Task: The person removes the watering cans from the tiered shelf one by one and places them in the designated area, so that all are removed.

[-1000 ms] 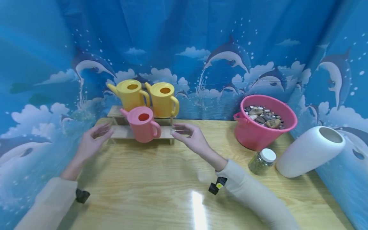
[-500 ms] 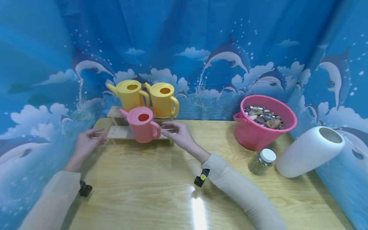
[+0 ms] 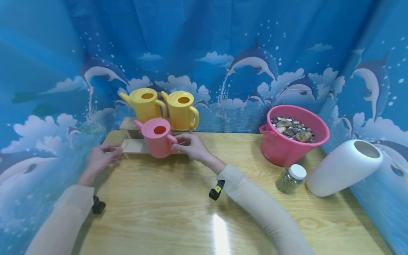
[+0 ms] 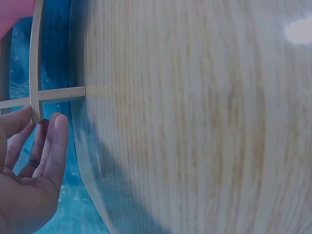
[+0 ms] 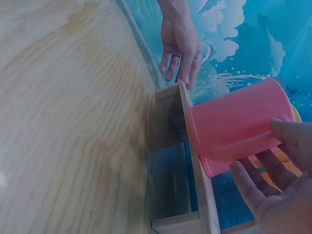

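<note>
On the lower step of a small wooden two-tier rack (image 3: 135, 146) stands a pink watering can (image 3: 157, 143), spout to the left and handle to the right. My right hand (image 3: 195, 148) is at its handle; in the right wrist view the thumb lies over the handle (image 5: 243, 147) and the fingers curl beneath. My left hand (image 3: 101, 158) is by the rack's left end, fingers loosely extended. In the left wrist view its thumb and fingertips are right at the end of the step's board (image 4: 35, 73). Two yellow watering cans, one on the left (image 3: 145, 108) and one on the right (image 3: 179, 115), occupy the upper tier.
Right of the rack, a pink bucket (image 3: 280, 154) holds stones. In front of it are a white-lidded glass jar (image 3: 288, 182) and a tilted white vase (image 3: 341, 170). Blue dolphin-print curtains (image 3: 204, 42) enclose the wooden table (image 3: 159, 202) at the back and sides.
My right hand has moved left from the rack's right end to the pink can's handle. My left hand has shifted slightly down and stays beside the rack's left end. The cans stand where they were.
</note>
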### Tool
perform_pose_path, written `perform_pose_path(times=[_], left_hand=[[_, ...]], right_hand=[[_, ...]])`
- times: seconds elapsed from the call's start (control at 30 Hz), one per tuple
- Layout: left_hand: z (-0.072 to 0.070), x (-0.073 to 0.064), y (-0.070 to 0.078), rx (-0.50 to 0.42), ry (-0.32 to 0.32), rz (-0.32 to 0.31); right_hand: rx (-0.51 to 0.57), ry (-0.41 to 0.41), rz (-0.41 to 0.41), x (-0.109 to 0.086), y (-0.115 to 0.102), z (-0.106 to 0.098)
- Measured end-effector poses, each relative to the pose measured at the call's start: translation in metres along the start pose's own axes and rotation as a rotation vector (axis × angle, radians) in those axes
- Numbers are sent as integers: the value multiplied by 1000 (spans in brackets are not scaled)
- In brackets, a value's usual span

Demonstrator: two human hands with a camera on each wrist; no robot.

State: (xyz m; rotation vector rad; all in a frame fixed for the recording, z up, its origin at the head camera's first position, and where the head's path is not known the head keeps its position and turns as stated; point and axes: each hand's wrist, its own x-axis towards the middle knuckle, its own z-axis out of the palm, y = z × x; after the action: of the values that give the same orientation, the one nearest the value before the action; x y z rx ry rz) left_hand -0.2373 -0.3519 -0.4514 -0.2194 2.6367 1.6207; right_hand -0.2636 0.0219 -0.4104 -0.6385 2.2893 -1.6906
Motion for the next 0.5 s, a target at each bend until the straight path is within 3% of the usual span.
perform_pose_path(times=[0.23,0.5], left_hand=[[-1,1,0,-23,-17,6],[0,0,0,-32,-20,14]], right_hand=[[-5,-33,10,-1,-1,2],[39,-38,12,-34,-2,-9]])
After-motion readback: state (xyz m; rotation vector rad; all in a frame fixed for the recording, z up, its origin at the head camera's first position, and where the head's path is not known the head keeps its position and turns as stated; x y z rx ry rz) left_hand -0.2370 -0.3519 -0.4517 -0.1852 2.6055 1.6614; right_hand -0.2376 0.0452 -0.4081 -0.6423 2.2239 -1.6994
